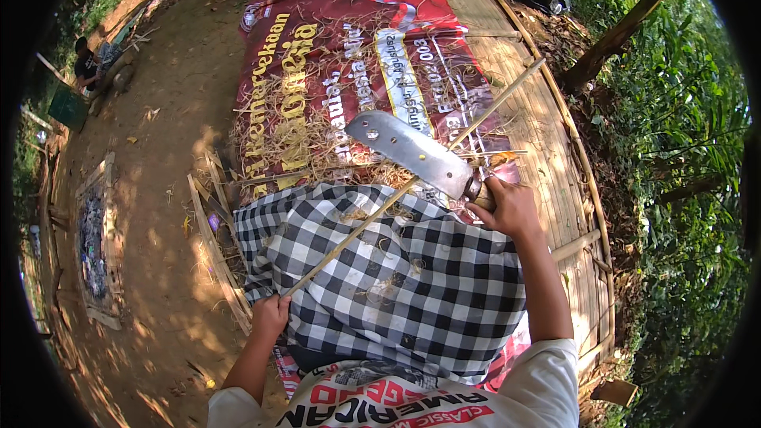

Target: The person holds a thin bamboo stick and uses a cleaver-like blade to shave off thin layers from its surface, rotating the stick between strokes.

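My left hand is closed round the near end of a long thin bamboo strip. The strip slants up and away to the right, across my lap and past the banner. In my right hand is the handle of a broad cleaver, its wide grey blade pierced with a few holes. The blade points to the far left and lies across the strip at about its middle; whether the edge touches it I cannot tell. A black and white checked cloth covers my legs under the strip.
A red printed banner, strewn with curled shavings, lies ahead on a slatted bamboo platform. Bamboo pieces lie at the platform's left edge. Farther left are a framed ash pit and a seated person. A tree trunk leans at right.
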Demonstrator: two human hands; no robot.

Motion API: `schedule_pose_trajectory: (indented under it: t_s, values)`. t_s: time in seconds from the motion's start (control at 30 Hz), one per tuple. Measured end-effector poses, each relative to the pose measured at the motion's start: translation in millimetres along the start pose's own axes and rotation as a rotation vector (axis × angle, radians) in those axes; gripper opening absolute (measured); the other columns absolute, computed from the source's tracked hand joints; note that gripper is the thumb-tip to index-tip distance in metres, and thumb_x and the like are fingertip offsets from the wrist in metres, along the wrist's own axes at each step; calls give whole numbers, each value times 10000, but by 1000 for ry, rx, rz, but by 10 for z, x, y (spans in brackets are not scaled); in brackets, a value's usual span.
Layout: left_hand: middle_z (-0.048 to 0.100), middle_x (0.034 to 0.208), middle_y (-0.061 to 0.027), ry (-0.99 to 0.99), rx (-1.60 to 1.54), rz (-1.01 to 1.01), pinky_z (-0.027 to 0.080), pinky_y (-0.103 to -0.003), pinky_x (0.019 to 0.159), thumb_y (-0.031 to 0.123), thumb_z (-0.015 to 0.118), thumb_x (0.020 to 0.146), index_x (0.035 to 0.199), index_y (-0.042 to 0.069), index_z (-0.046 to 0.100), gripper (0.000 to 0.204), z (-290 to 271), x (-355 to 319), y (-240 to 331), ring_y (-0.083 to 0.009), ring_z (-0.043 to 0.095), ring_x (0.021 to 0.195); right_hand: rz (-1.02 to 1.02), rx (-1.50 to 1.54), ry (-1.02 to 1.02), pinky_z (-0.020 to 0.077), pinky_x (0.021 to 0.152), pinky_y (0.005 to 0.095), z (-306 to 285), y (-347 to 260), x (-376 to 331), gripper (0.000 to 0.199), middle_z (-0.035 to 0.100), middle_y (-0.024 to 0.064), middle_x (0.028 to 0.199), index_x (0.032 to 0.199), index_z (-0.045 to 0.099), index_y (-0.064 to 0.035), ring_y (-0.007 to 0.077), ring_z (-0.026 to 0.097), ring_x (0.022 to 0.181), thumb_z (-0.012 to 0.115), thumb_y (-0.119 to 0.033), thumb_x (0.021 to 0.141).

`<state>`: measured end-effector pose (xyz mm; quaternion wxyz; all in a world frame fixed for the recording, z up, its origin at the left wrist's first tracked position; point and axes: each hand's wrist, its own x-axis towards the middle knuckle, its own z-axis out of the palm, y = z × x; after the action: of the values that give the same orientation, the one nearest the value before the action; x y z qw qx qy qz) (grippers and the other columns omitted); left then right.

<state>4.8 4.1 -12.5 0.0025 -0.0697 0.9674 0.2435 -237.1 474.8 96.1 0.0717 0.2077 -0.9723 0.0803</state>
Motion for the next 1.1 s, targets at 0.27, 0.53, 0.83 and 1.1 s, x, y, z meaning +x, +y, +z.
schedule_pose_trajectory:
  t_s: [0.27, 0.53, 0.83, 1.1]
  values:
    - [528, 552, -247, -38, 3, 27, 438, -499, 514, 398, 539, 914, 605, -11, 543, 513, -52, 35, -24, -456, 564, 572, 265, 77, 130, 458, 499, 421, -119, 344, -334, 487, 564, 125, 548, 867, 588, -34, 332, 603, 525, 691, -504, 788]
    - [529, 575, -272, -62, -31, -43, 425, -524, 536, 402, 512, 925, 615, -33, 556, 536, -34, 0, -60, -485, 553, 612, -157, 146, -85, 489, 554, 420, 250, -659, -75, 558, 615, 129, 650, 822, 528, -69, 337, 624, 570, 604, -621, 795]
    - [543, 598, -279, -134, -3, -86, 440, -528, 570, 383, 520, 924, 633, -39, 579, 516, -111, 65, -56, -493, 556, 627, 234, 86, 85, 487, 527, 435, 27, 245, 99, 495, 607, 147, 589, 837, 574, -57, 349, 613, 547, 666, -541, 799]
    - [549, 569, -242, -5, 66, -21, 446, -499, 529, 372, 558, 907, 612, -12, 565, 484, 11, 3, 11, -449, 569, 568, 423, 282, 21, 467, 565, 438, -357, 232, -269, 466, 599, 182, 607, 915, 629, -46, 377, 619, 606, 694, -485, 774]
